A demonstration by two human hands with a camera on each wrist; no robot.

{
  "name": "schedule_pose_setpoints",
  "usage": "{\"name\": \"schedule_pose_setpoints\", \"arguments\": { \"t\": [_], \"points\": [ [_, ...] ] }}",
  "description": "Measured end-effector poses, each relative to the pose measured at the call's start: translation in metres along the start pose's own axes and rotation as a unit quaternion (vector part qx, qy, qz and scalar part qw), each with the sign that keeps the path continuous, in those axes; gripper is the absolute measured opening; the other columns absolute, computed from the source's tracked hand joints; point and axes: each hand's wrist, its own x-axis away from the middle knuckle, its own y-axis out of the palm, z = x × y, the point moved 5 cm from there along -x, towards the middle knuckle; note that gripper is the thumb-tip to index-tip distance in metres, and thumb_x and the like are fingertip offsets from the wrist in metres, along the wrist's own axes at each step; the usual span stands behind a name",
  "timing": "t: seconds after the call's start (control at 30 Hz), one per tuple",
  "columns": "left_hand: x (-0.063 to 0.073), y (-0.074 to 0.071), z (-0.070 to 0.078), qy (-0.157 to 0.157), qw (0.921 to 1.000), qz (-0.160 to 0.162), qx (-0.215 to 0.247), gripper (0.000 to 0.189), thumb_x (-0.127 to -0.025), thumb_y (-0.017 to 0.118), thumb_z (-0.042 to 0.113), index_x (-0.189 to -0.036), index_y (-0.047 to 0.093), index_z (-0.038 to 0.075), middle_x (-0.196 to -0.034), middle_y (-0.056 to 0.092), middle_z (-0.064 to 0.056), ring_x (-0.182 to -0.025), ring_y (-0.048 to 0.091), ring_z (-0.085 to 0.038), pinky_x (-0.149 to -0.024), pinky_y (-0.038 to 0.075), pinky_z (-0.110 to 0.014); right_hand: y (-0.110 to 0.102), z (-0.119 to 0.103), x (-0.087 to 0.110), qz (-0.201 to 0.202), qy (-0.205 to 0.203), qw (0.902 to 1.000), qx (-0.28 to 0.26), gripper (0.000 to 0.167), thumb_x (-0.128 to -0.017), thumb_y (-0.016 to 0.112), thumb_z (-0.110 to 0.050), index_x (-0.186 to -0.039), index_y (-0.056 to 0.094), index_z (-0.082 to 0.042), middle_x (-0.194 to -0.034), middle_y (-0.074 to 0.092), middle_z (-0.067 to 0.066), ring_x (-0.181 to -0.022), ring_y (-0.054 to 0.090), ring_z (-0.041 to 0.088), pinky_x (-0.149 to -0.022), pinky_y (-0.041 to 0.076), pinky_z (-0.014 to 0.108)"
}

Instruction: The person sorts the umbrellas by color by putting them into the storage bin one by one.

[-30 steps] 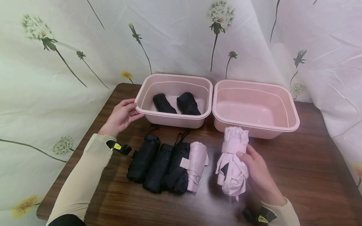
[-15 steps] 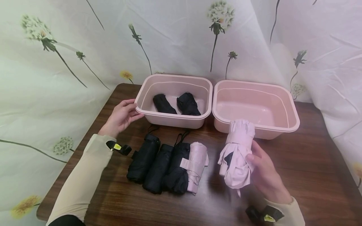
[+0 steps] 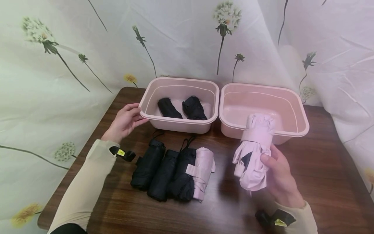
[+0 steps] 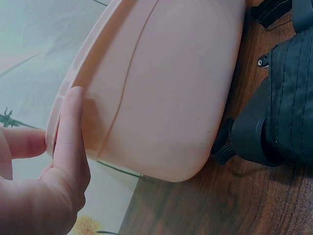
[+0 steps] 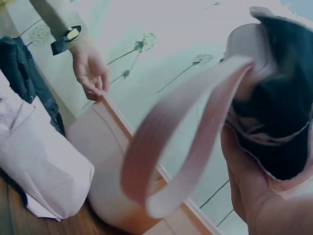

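**Right hand (image 3: 281, 177) grips pink umbrella (image 3: 257, 138) at near rim of right bin (image 3: 292, 113)**

Right side: folded pink umbrella held above the counter (image 3: 137, 216). Thumb (image 3: 267, 160) presses on its right side, around mid-length; the other fingers go behind it and are mostly hidden. Grip is narrow, closed around the bundle. The umbrella lies to the left of the thumb, its far end extending beyond the hand and overlapping the right bin's near rim in the head view, its near end bunched and loose. A dark patch shows among its folds. Right wrist view: dark fabric sits against the palm; a pink strap loop (image 5: 142, 156) hangs free, blurred.

Left side: left hand (image 3: 125, 121) pinches the left end of the left bin (image 3: 175, 126), rim between thumb and fingers. Inside that bin, two black umbrellas (image 3: 194, 108) lie apart from each other. The bins stand side by side on the far part of the counter.

Near the left bin, a close row, left to right: three dark umbrellas (image 3: 149, 164), then a second pink one (image 3: 204, 162) with its tab across the neighbouring dark one. Cord loops extend from the row's far end.

Backdrop: dandelion-print cloth (image 3: 181, 42) behind the counter.
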Motion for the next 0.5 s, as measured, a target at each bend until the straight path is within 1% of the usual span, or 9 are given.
{"name": "schedule_pose_setpoints", "arguments": {
  "t": [0.1, 0.17, 0.2, 0.23, 0.3, 0.37, 0.4, 0.47, 0.5],
  "points": [
    [0.0, 0.0, 0.0, 0.0, 1.0, 0.001, 0.0, 0.031, -0.099, 0.054, 0.012, -0.127, 0.042, 0.014, -0.124, 0.048, -0.01, -0.087, 0.067, -0.016, -0.077, 0.061, -0.033, 0.002, -0.006, -0.002, -0.018, -0.015, 0.9994, -0.026, 0.029, -0.1, 0.039, -0.009, -0.127, 0.049, -0.004, -0.105, 0.069, 0.005, -0.091, 0.069, 0.016, -0.078, 0.057, 0.025],
    [0.0, 0.0, 0.0, 0.0, 1.0, 0.005, -0.007, 0.03, -0.099, 0.054, 0.012, -0.127, 0.043, 0.014, -0.124, 0.048, -0.01, -0.087, 0.067, -0.016, -0.077, 0.061, -0.032, 0.006, -0.011, -0.005, -0.051, -0.02, 0.9965, -0.063, 0.03, -0.102, 0.033, -0.009, -0.127, 0.048, -0.003, -0.107, 0.068, 0.007, -0.093, 0.069, 0.018, -0.078, 0.058, 0.026],
    [0.001, 0.0, 0.0, -0.001, 0.9999, 0.005, -0.009, 0.03, -0.099, 0.053, 0.012, -0.127, 0.042, 0.014, -0.125, 0.047, -0.01, -0.087, 0.067, -0.016, -0.077, 0.061, -0.032, 0.008, -0.014, -0.007, -0.071, -0.022, 0.9936, -0.085, 0.031, -0.103, 0.031, -0.008, -0.129, 0.046, -0.003, -0.109, 0.068, 0.009, -0.093, 0.069, 0.019, -0.079, 0.058, 0.027],
    [0.001, 0.0, 0.0, -0.002, 0.9999, 0.005, -0.01, 0.03, -0.099, 0.053, 0.012, -0.127, 0.042, 0.014, -0.126, 0.046, -0.01, -0.087, 0.067, -0.015, -0.078, 0.061, -0.032, 0.01, -0.016, -0.009, -0.097, -0.022, 0.9889, -0.111, 0.033, -0.103, 0.027, -0.009, -0.131, 0.044, -0.001, -0.112, 0.066, 0.012, -0.095, 0.069, 0.022, -0.076, 0.059, 0.031],
    [0.001, 0.0, 0.0, -0.002, 0.9999, 0.006, -0.015, 0.03, -0.1, 0.052, 0.013, -0.128, 0.041, 0.015, -0.127, 0.045, -0.011, -0.088, 0.067, -0.015, -0.079, 0.061, -0.032, 0.013, -0.02, -0.012, -0.13, -0.012, 0.9791, -0.156, 0.036, -0.104, 0.024, -0.011, -0.134, 0.04, 0.0, -0.117, 0.063, 0.015, -0.098, 0.068, 0.025, -0.078, 0.059, 0.034],
    [0.001, 0.001, 0.0, -0.002, 0.9998, 0.007, -0.021, 0.03, -0.1, 0.052, 0.014, -0.128, 0.041, 0.015, -0.128, 0.045, -0.011, -0.088, 0.067, -0.015, -0.079, 0.061, -0.031, 0.013, -0.024, -0.015, -0.14, -0.007, 0.9718, -0.189, 0.037, -0.105, 0.024, -0.013, -0.137, 0.038, 0.0, -0.122, 0.06, 0.016, -0.102, 0.066, 0.028, -0.081, 0.058, 0.037],
    [0.001, 0.001, 0.0, -0.002, 0.9997, 0.008, -0.022, 0.03, -0.1, 0.052, 0.014, -0.128, 0.041, 0.015, -0.129, 0.044, -0.012, -0.088, 0.067, -0.014, -0.079, 0.061, -0.031, 0.012, -0.025, -0.016, -0.146, -0.003, 0.969, -0.2, 0.038, -0.105, 0.023, -0.015, -0.138, 0.037, -0.001, -0.123, 0.059, 0.017, -0.102, 0.066, 0.029, -0.076, 0.059, 0.041],
    [0.001, 0.0, 0.0, -0.002, 0.9997, 0.008, -0.022, 0.029, -0.1, 0.052, 0.014, -0.128, 0.042, 0.015, -0.129, 0.044, -0.012, -0.088, 0.067, -0.014, -0.079, 0.061, -0.031, 0.012, -0.029, -0.019, -0.145, 0.003, 0.9665, -0.212, 0.039, -0.105, 0.023, -0.019, -0.138, 0.036, -0.003, -0.122, 0.059, 0.017, -0.103, 0.065, 0.029, -0.075, 0.06, 0.044],
    [0.001, 0.0, 0.0, -0.001, 0.9998, 0.008, -0.02, 0.029, -0.1, 0.052, 0.014, -0.127, 0.042, 0.015, -0.129, 0.045, -0.012, -0.087, 0.067, -0.015, -0.079, 0.061, -0.031, 0.013, -0.032, -0.02, -0.153, 0.005, 0.964, -0.218, 0.039, -0.105, 0.023, -0.021, -0.138, 0.035, -0.003, -0.123, 0.059, 0.017, -0.103, 0.064, 0.03, -0.068, 0.059, 0.049]
  ]
}}
